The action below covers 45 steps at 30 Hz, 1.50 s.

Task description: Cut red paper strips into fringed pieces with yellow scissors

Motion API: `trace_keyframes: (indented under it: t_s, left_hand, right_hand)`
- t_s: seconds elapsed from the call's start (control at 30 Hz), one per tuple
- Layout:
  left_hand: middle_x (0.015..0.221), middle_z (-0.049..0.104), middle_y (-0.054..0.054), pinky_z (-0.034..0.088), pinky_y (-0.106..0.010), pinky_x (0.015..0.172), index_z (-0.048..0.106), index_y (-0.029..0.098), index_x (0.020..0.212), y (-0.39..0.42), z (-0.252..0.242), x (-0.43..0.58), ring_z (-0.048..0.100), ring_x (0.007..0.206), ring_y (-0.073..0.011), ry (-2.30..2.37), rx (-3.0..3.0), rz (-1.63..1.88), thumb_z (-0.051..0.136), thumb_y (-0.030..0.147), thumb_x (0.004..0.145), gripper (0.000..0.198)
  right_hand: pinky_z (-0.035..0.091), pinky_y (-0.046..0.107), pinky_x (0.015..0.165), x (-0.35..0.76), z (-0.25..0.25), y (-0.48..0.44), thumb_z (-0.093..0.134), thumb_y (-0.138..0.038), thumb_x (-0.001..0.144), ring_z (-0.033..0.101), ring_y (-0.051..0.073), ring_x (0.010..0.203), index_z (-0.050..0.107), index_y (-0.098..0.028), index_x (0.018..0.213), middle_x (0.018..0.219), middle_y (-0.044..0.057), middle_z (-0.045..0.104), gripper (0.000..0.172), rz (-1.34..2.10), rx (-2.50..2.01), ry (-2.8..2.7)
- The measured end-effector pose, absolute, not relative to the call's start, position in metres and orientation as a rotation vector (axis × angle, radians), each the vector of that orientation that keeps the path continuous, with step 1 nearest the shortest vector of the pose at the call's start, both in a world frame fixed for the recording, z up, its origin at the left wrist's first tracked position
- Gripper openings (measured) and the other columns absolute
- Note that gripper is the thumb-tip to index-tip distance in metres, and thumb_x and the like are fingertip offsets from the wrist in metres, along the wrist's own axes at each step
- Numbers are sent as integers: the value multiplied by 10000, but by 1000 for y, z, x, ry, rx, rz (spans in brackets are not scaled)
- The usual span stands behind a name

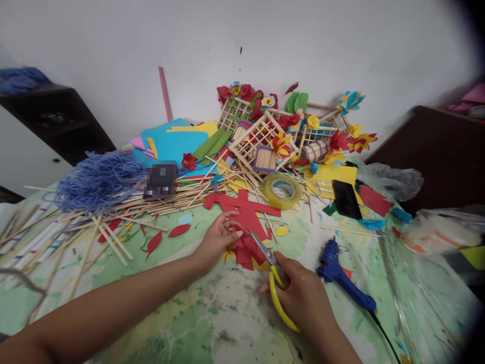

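Observation:
My left hand (217, 240) pinches the edge of a cut red paper sheet (246, 215), which lies on the paint-stained table cover (223, 308). My right hand (305, 298) grips yellow-handled scissors (275, 290), with their steel blades (261, 247) reaching into the lower red paper. Small red paper leaves (179, 230) lie left of my left hand. A blue hot glue gun (341, 270) rests on the table to the right of my right hand, not touching it.
Behind my hands lie a roll of clear tape (283, 191), a black phone (346, 199), loose wooden sticks (144, 205), blue yarn (98, 182), and stick lattices with paper flowers (261, 139) against a white wall (113, 50). Crumpled clear plastic (428, 283) lies at the right.

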<state>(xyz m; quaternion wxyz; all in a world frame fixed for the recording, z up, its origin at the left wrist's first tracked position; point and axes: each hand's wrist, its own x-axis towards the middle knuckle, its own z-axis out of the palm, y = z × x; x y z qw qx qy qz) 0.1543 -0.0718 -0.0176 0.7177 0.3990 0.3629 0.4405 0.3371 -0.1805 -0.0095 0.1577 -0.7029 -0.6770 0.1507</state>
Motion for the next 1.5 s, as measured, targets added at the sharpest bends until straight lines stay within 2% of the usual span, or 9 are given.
trace_keyframes:
  t_s: [0.4, 0.6, 0.77, 0.93, 1.17, 1.5]
  left_hand:
    - [843, 543, 13, 505, -193, 545, 446, 223, 1085, -71, -19, 154, 601, 704, -113, 819, 910, 972, 717, 210, 642, 520]
    - [844, 540, 11, 511, -203, 600, 455, 228, 1092, -70, -25, 153, 566, 746, -104, 796, 953, 986, 697, 195, 671, 487]
    - [831, 539, 15, 486, -170, 568, 465, 231, 1097, -70, -25, 152, 540, 700, -84, 795, 952, 982, 698, 193, 673, 485]
    - [834, 542, 13, 494, -176, 591, 472, 223, 1086, -69, -23, 153, 547, 717, -85, 797, 903, 1013, 708, 176, 662, 488]
    - [827, 562, 8, 500, -186, 526, 457, 232, 1102, -70, -23, 153, 571, 662, -96, 796, 879, 989, 706, 206, 669, 500]
    - [829, 563, 8, 502, -175, 551, 475, 223, 1090, -68, -26, 153, 583, 689, -95, 758, 870, 1009, 715, 186, 654, 499]
  right_hand:
    - [458, 261, 661, 338, -11, -181, 575, -434, 723, 634, 207, 814, 525, -202, 1225, 995, 71, 666, 555, 405, -2013, -1958]
    - [449, 262, 658, 338, -11, -180, 575, -439, 726, 629, 208, 807, 518, -188, 1235, 1003, 78, 660, 570, 429, -2026, -1950]
    - [437, 257, 622, 338, -11, -180, 573, -450, 722, 623, 203, 791, 516, -209, 1235, 986, 73, 658, 569, 417, -2008, -1971]
    - [432, 266, 639, 336, -8, -181, 563, -458, 721, 620, 209, 783, 511, -206, 1240, 963, 76, 655, 579, 403, -2032, -1986]
    - [418, 269, 654, 336, -5, -179, 573, -446, 713, 615, 209, 801, 503, -233, 1244, 954, 60, 648, 576, 389, -2020, -1996]
    - [414, 269, 649, 334, -4, -180, 565, -441, 715, 607, 204, 785, 502, -227, 1242, 946, 59, 642, 572, 423, -2020, -1999]
